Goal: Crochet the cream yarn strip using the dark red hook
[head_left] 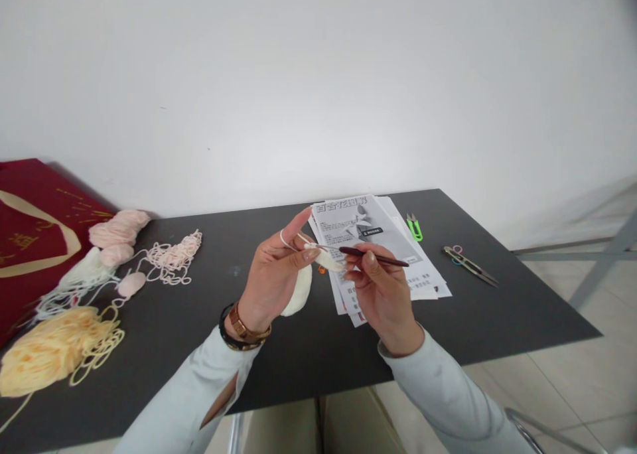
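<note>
Two hands over the counter (502,311): left hand (271,278), fingers pinching cream crochet piece (300,290), yarn (287,243) looped over forefinger; right hand (384,296), fingers closed round dark crochet hook (383,257).

two hands (271,275) (381,291), one crochet hook (385,259), one cream piece (298,291), two snips (414,227) (470,263), one paper stack (398,238), one red bag (30,241).

Printed sheets (393,236); text unreadable

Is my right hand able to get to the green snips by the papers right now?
Probably yes, once freed: the right hand pinches the crochet hook, but the green snips lie uncovered on the table just beyond the papers, with nothing between.
</note>
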{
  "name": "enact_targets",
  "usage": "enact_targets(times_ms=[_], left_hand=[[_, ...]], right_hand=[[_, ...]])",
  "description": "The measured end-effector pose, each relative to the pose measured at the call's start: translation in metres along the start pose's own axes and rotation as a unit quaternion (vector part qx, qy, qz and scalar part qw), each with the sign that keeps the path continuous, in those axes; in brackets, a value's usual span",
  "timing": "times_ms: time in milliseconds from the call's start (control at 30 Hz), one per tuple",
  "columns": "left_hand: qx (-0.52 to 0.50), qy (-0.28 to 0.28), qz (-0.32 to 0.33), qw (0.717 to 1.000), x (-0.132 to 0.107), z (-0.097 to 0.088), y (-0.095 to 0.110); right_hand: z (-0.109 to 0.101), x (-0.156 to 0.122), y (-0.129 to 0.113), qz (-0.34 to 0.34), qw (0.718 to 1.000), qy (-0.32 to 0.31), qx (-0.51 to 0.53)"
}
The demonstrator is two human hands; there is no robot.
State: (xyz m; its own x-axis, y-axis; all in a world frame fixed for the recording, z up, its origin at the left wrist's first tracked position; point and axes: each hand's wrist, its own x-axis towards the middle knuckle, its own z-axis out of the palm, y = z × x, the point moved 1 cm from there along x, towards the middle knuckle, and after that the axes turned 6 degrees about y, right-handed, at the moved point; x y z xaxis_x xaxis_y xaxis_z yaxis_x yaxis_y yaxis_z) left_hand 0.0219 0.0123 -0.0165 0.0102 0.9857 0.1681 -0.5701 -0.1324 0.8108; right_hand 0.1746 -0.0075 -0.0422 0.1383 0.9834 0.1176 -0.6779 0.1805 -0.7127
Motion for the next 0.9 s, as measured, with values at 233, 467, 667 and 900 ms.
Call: enact_targets(times_ms=[233,467,667,900], left_hand=[[0.001,-0.006,-0.011,1.000,-0.001,-0.001,0.001],[-0.006,-0.012,-0.049,0.999,-0.002,0.001,0.007],[-0.027,-0.031,-0.099,0.994,-0.001,0.000,0.008],[-0.030,-0.066,-0.140,0.988,0.000,-0.001,0.007]], right_hand=[[-0.001,0.000,-0.004,-0.043,0.998,-0.009,-0.040],[-0.006,0.002,-0.014,-0.127,0.985,-0.063,-0.099],[-0.011,0.007,-0.023,-0.164,0.970,-0.120,-0.137],[-0.009,0.013,-0.027,-0.092,0.990,-0.065,-0.087]])
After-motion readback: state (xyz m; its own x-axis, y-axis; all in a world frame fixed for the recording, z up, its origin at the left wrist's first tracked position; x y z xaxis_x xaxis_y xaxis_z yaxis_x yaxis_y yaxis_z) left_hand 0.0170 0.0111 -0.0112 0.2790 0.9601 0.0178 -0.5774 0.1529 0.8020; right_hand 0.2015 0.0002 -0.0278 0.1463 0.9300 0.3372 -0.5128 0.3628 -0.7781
